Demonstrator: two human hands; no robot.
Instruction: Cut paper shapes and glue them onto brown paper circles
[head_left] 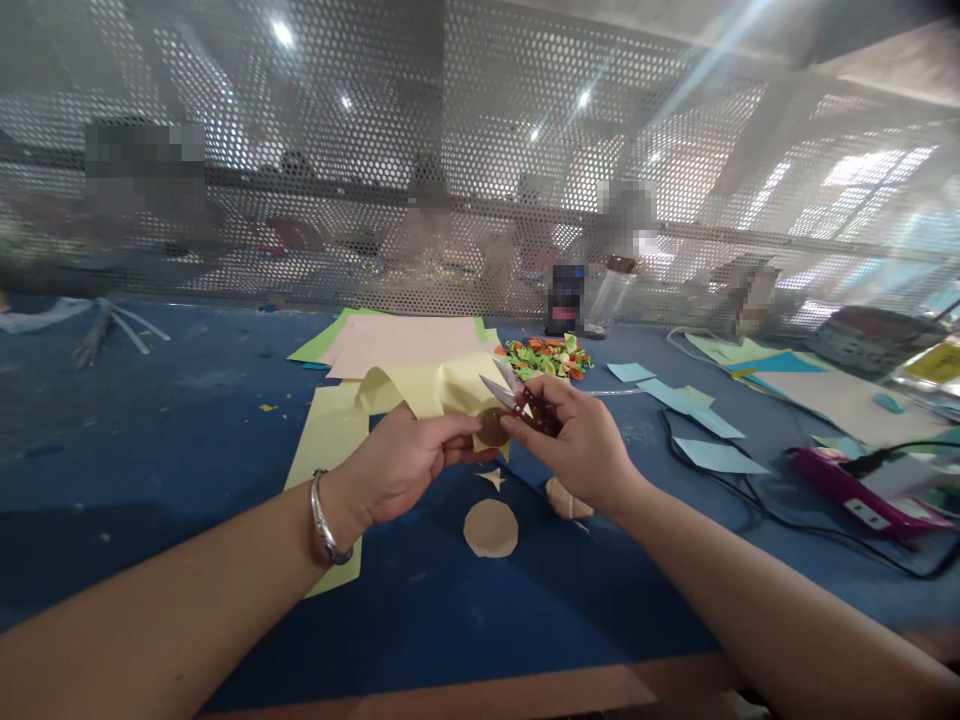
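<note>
My left hand (405, 455) is closed on a pale yellow paper sheet (420, 385), which curls up and away from me. A small brown cardboard disc (493, 428) lies against the paper, between the fingertips of both hands. My right hand (585, 440) grips a pair of scissors (501, 390) with dark red-brown handles; the blades stand apart and point to the upper left, beside the paper. Under the hands a tan many-sided paper disc (491, 528) and a pointed paper scrap (493, 478) lie on the blue table. A beige piece (566, 498) is partly hidden below my right hand.
Behind my hands are stacked pink and green sheets (405, 338) and a heap of colourful paper bits (547, 355). Light blue paper pieces (716, 455), a black cable (757, 500) and a magenta power strip (862, 495) lie on the right. A perforated metal screen (480, 150) stands behind the table.
</note>
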